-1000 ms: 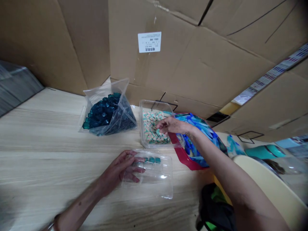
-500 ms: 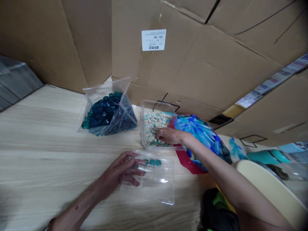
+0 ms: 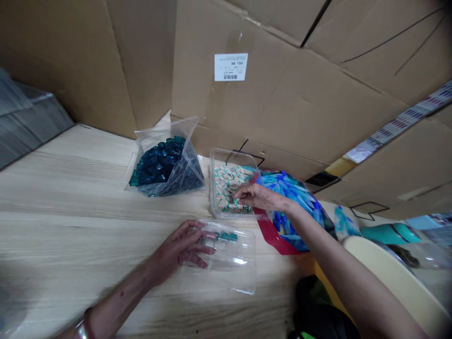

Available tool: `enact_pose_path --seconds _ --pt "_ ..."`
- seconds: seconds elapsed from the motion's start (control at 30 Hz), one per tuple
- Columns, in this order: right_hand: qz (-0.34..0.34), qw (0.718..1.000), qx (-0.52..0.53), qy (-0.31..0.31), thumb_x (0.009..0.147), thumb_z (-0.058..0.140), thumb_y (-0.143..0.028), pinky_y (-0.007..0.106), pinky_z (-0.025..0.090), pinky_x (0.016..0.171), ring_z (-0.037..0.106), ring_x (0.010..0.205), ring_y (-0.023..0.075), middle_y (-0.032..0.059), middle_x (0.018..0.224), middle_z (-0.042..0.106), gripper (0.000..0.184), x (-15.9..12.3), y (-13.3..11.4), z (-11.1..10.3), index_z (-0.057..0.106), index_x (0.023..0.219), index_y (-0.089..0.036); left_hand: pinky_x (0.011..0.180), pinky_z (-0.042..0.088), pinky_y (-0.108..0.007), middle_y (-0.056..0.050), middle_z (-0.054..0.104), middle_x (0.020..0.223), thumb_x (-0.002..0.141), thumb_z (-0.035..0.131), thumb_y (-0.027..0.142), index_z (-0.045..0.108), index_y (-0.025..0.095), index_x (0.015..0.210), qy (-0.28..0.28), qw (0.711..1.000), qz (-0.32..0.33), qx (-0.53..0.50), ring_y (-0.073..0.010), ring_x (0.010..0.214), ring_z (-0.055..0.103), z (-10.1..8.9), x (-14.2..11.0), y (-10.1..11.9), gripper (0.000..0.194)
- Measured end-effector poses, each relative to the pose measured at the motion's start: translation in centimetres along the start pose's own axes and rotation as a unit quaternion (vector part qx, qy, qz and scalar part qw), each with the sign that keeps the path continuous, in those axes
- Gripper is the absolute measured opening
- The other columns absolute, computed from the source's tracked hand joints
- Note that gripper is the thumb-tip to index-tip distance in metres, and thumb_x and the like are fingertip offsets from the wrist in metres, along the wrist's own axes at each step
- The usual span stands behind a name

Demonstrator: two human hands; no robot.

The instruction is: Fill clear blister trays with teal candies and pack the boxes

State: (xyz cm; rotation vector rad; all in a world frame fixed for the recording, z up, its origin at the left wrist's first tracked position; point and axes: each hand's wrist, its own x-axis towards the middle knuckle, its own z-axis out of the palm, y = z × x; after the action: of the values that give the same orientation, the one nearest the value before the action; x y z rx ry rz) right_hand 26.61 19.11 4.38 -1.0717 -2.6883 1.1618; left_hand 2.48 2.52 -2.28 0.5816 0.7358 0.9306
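My left hand holds the left side of a shallow clear plastic tray, its fingers spread around the edge and partly seen through the plastic. A short row of small teal blocks sits near the tray's top edge, by my fingertips. Over a clear plastic tub is my right hand, fingertips pinched together on what looks like a small pale piece. Many small pink, white and teal pieces fill the tub. Left of it stands an open clear bag of dark teal blocks.
Behind the tub rises a tall cardboard box with a white label. A red-edged bag of blue, petal-like pieces lies right of the tub. Farther right are a teal bottle and a cream round rim. Grey stacked material stands left.
My right hand has lifted slightly up and right from among the tub's pieces, fingertips pinched. My left hand stays at the tray. The whole view has shifted a little.
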Motion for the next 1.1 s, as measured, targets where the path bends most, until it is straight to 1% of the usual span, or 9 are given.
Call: enact_pose_path --seconds 0.07,0.13,0.2,0.3,0.37,0.6,0.8,0.97,1.1 --pt "0.026 0.994 0.109 0.016 0.077 0.060 -0.034 0.024 0.042 0.062 0.054 0.068 0.0115 0.0007 0.076 0.060 0.025 0.0 0.6 0.0 0.061 0.093 -0.015 0.060 0.055 -0.034 -0.015 0.059 0.114 0.085 0.054 0.030 0.044 0.018 0.105 0.003 1.000 0.001 -0.001 -0.0248 0.085 0.066 0.1 -0.1 0.0 0.025" --pt "0.052 0.981 0.182 0.029 0.071 0.066 -0.037 0.024 0.042 0.061 0.054 0.065 0.0107 -0.0008 0.072 0.060 0.031 0.3 1.1 0.3 0.061 0.094 -0.016 0.060 0.054 -0.034 -0.015 0.059 0.114 0.085 0.054 0.030 0.044 0.018 0.105 0.004 1.000 0.003 -0.001 -0.0245 0.085 0.066 0.2 -0.1 0.0 0.025" --pt "0.064 0.971 0.227 0.040 0.067 0.070 -0.037 0.024 0.043 0.062 0.054 0.064 0.0100 -0.0018 0.071 0.060 0.034 0.8 1.4 0.6 0.061 0.092 -0.016 0.059 0.054 -0.034 -0.015 0.059 0.114 0.085 0.054 0.030 0.044 0.019 0.104 0.002 1.000 0.007 0.000 -0.0245 0.085 0.066 0.1 0.0 -0.1 0.024" --pt "0.060 0.958 0.277 0.050 0.063 0.074 -0.034 0.025 0.044 0.068 0.056 0.067 0.0097 -0.0022 0.073 0.061 0.034 1.6 1.4 0.8 0.062 0.089 -0.016 0.059 0.054 -0.035 -0.015 0.059 0.113 0.085 0.053 0.030 0.044 0.018 0.104 -0.006 1.000 0.014 0.001 -0.0249 0.085 0.066 0.0 0.1 -0.3 0.024" --pt "0.051 0.952 0.297 0.051 0.063 0.074 -0.032 0.025 0.044 0.069 0.056 0.068 0.0094 -0.0024 0.073 0.062 0.033 1.9 1.1 0.7 0.063 0.088 -0.016 0.059 0.054 -0.035 -0.015 0.059 0.113 0.085 0.053 0.030 0.044 0.018 0.104 -0.008 1.000 0.018 0.002 -0.0251 0.084 0.066 -0.1 0.2 -0.4 0.024" --pt "0.013 0.940 0.335 0.058 0.067 0.074 -0.028 0.022 0.043 0.065 0.055 0.065 0.0075 -0.0027 0.072 0.062 0.029 1.7 0.1 0.3 0.063 0.091 -0.015 0.060 0.054 -0.036 -0.015 0.060 0.112 0.085 0.054 0.031 0.044 0.019 0.103 -0.001 1.000 0.018 0.002 -0.0254 0.084 0.066 -0.1 0.0 -0.4 0.025" --pt "-0.014 0.918 0.388 0.076 0.070 0.072 -0.024 0.018 0.043 0.061 0.055 0.063 0.0055 -0.0026 0.074 0.063 0.032 1.4 -0.1 0.5 0.064 0.101 -0.017 0.058 0.054 -0.035 -0.014 0.061 0.109 0.083 0.056 0.032 0.044 0.019 0.101 0.000 1.000 0.023 0.003 -0.0257 0.083 0.066 -0.1 0.1 -0.4 0.025" --pt "-0.015 0.894 0.441 0.076 0.070 0.073 -0.023 0.019 0.047 0.068 0.061 0.073 0.0081 -0.0003 0.082 0.066 0.032 1.1 -0.1 0.5 0.064 0.100 -0.018 0.059 0.053 -0.035 -0.015 0.061 0.111 0.084 0.055 0.033 0.045 0.018 0.102 0.003 1.000 0.027 0.007 -0.0257 0.084 0.066 0.1 0.0 -0.3 0.026" --pt "-0.030 0.879 0.468 0.088 0.069 0.073 -0.022 0.021 0.049 0.074 0.062 0.077 0.0090 0.0001 0.086 0.066 0.035 0.8 -0.4 0.6 0.063 0.102 -0.019 0.058 0.053 -0.035 -0.014 0.061 0.110 0.084 0.055 0.034 0.045 0.019 0.102 -0.002 0.999 0.033 0.007 -0.0259 0.084 0.066 0.0 0.0 -0.4 0.026"
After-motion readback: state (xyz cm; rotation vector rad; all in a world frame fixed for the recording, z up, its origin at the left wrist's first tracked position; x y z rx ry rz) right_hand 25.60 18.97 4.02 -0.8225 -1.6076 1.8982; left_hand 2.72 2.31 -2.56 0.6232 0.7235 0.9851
